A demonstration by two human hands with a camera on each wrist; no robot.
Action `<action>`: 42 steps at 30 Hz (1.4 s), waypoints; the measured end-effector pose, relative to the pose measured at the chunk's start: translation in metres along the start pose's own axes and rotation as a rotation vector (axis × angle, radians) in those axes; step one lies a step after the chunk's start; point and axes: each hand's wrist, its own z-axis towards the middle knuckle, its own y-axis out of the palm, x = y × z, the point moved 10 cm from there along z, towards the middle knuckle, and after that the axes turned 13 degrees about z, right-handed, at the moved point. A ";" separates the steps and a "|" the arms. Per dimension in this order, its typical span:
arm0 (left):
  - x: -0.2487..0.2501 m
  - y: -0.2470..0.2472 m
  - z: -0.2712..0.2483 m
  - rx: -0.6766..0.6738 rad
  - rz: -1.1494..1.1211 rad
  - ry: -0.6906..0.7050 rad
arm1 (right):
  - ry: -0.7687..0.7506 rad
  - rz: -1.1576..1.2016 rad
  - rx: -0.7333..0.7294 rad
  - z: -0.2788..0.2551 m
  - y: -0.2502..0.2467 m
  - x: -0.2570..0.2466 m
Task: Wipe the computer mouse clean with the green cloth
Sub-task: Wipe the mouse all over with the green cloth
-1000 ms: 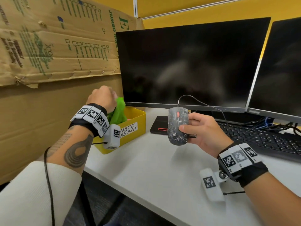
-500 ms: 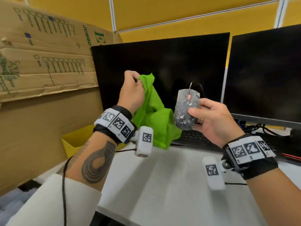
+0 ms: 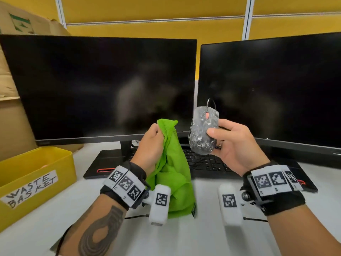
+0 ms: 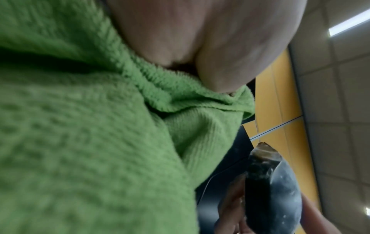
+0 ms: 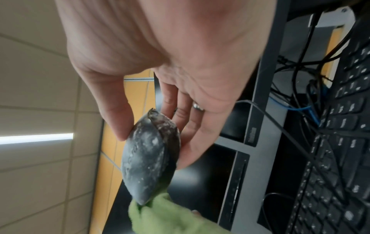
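Observation:
My right hand [image 3: 228, 143] holds the wired computer mouse [image 3: 203, 131] upright above the keyboard, thumb on its near side and fingers behind. The mouse is dark grey, dusted with white specks, with an orange wheel. In the right wrist view the mouse [image 5: 149, 159] sits between thumb and fingers. My left hand [image 3: 151, 146] pinches the top of the green cloth [image 3: 174, 174], which hangs down to the desk just left of the mouse. The left wrist view is filled by the cloth [image 4: 90, 134], with the mouse [image 4: 274, 196] at lower right. Cloth and mouse are apart in the head view.
Two dark monitors [image 3: 103, 85] [image 3: 273, 89] stand at the back of the white desk [image 3: 184, 237]. A black keyboard [image 3: 208, 161] lies under my hands. A yellow bin labelled "waste basket" [image 3: 33, 174] sits at the left edge. Cardboard [image 3: 7, 89] leans far left.
My left hand lifted the green cloth out of the yellow bin and brought it right, beside the mouse. The right hand raised the mouse in front of the monitors. My head turned right.

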 end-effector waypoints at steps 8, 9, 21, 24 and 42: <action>-0.020 0.006 -0.014 -0.058 0.018 -0.021 | 0.086 -0.016 -0.014 0.000 -0.005 0.035; -0.025 0.012 -0.015 -0.103 -0.016 -0.053 | 0.094 -0.012 -0.027 0.000 -0.004 0.037; -0.039 0.010 -0.010 -0.060 0.212 0.072 | 0.082 0.030 -0.005 -0.002 -0.010 0.037; -0.017 0.020 -0.019 -0.116 0.415 0.220 | 0.066 0.011 -0.009 -0.002 -0.009 0.035; -0.005 0.012 -0.022 -0.250 -0.208 0.091 | 0.138 -0.394 0.164 0.003 -0.024 0.056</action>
